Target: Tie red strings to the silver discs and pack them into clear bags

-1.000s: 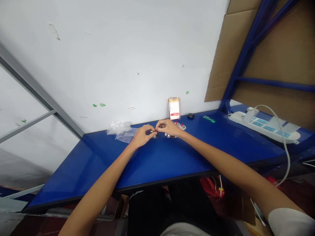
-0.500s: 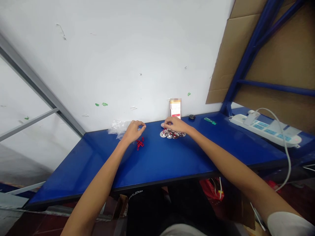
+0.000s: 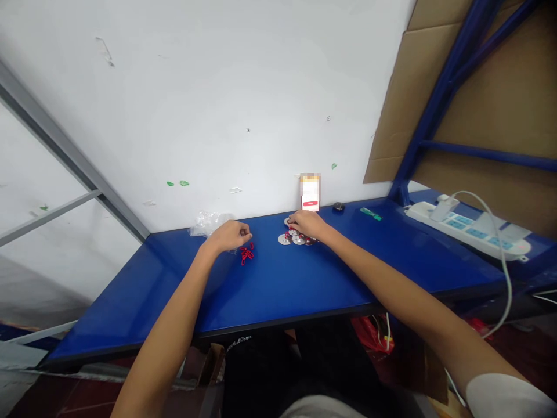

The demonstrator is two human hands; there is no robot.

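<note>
My left hand (image 3: 228, 235) is above the table's left-middle part, its fingers curled and the thumb close to the index finger. What it pinches, if anything, I cannot make out. Just below its fingertips lies a small heap of red cord loops (image 3: 246, 254). My right hand (image 3: 306, 223) rests at a cluster of shiny silver finger cymbals (image 3: 299, 239) with red cords, some hidden beneath it. Its fingertips are closed at the left edge of the pile, on what seems to be one of the cymbals.
Clear plastic bags (image 3: 205, 223) lie behind my left hand. A phone (image 3: 310, 194) leans on the wall, with a small black object (image 3: 338, 206) and a green piece (image 3: 371, 214) to its right. A white power strip (image 3: 467, 231) lies at the right of the blue table (image 3: 278, 290).
My left hand has come down slightly and its thumb and fingers have closed together. My right hand has shifted a little, and the cymbals beneath it have moved slightly left.
</note>
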